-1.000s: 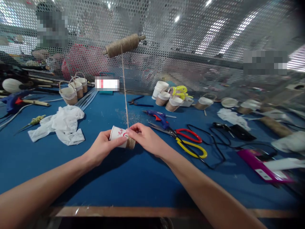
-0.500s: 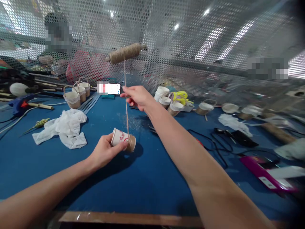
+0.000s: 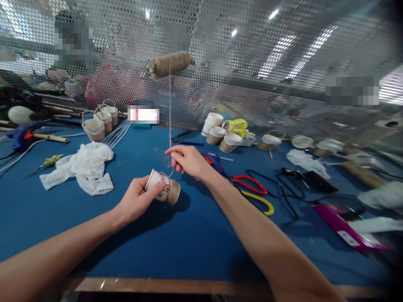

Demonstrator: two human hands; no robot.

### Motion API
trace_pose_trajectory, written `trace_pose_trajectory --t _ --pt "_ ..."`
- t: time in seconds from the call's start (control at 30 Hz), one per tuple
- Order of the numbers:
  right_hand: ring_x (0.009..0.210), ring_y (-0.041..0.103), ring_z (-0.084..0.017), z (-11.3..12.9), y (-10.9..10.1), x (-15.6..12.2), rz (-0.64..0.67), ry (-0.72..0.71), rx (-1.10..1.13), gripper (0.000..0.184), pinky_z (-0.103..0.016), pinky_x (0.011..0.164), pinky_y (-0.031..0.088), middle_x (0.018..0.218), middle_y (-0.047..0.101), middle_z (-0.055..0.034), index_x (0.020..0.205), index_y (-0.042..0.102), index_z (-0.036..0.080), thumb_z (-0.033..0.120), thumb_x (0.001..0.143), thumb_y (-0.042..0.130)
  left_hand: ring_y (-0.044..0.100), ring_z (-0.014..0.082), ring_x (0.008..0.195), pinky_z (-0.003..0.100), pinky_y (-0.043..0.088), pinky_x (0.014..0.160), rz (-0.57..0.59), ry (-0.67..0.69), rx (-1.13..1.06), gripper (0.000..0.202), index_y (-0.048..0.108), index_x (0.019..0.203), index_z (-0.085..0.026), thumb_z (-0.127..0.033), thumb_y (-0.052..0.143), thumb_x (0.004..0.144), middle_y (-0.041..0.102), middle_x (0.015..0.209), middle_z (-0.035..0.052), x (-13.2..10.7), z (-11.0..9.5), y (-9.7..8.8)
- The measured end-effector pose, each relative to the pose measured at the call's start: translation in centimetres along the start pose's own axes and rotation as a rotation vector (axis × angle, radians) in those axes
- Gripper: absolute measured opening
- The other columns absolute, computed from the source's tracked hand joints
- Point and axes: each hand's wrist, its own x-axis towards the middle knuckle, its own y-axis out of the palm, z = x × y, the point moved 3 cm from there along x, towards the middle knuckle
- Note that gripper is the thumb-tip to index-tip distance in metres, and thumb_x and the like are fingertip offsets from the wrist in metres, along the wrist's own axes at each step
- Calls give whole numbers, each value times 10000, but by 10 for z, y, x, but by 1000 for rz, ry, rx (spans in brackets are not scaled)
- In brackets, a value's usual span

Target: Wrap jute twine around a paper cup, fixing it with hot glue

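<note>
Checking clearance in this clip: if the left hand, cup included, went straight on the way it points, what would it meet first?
Likely the twine near the right hand, then that hand itself, just past the cup in the left hand. Depth is unclear; it might pass beneath.

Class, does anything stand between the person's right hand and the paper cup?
Nothing visible blocks the right hand from the paper cup; only the twine crosses the gap, in a slack curve. The left hand holds the cup tilted.
</note>
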Motion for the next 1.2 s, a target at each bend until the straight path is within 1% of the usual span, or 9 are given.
trace_pose_trajectory --t 0.17,0.47,0.57,0.67,0.73,0.8,0.93,1.07,1.2 --pt "357 437 -54 -22 7 -27 151 87 -125 228 -167 350 339 483 513 45 806 612 127 36 754 409 513 125 633 220 414 634 87 17 28 295 647 833 -96 -364 572 736 636 720 31 -10 -3 7" --pt "365 432 -70 -26 8 -56 404 168 -154 189 -174 349 327 428 489 46 714 655 132 93 745 473 531 136 718 209 427 670 191 121 97 254 665 832 -129 -334 519 794 627 804 41 -19 -7 9" --pt "390 449 -68 -35 5 -52 274 175 -147 252 -182 365 351 570 576 9 927 632 110 101 773 433 549 141 770 210 430 712 221 117 72 237 667 860 -141 -315 517 802 636 859 44 -20 -7 10" --pt "486 503 -76 -38 -5 -49 18 147 -174 383 -205 427 401 899 618 -85 1187 475 104 152 814 406 552 144 795 214 430 743 224 103 39 232 669 856 -142 -315 525 799 640 871 44 -21 -8 12" --pt "597 542 -105 -34 -13 -51 -126 108 -197 377 -227 494 429 1008 582 -122 1187 459 106 226 831 422 546 137 752 214 434 723 205 86 31 238 671 816 -132 -326 537 789 641 825 40 -21 -8 12" --pt "657 551 -132 -26 -18 -58 -177 60 -198 296 -245 544 438 924 600 -106 1031 548 112 306 836 437 539 129 702 214 438 693 181 70 18 256 671 809 -124 -344 542 784 643 776 34 -20 -7 11" --pt "649 564 -144 -9 -16 -72 -18 -31 -141 361 -261 585 447 712 617 -49 770 603 141 422 854 393 549 132 693 225 437 698 104 66 -30 297 670 877 -120 -367 526 798 666 794 39 -16 -2 7" --pt "736 594 -150 -2 -9 -81 220 -100 -57 367 -282 668 469 870 649 -55 948 598 155 432 866 371 562 142 711 235 433 720 35 110 -53 315 673 913 -120 -372 510 815 680 799 44 -13 1 4" --pt "906 592 -192 -2 -7 -82 293 -83 80 336 -329 764 473 1037 626 -73 1069 546 171 369 798 535 574 153 724 244 436 719 55 96 -63 335 668 955 -114 -378 525 805 688 808 55 -11 0 4"
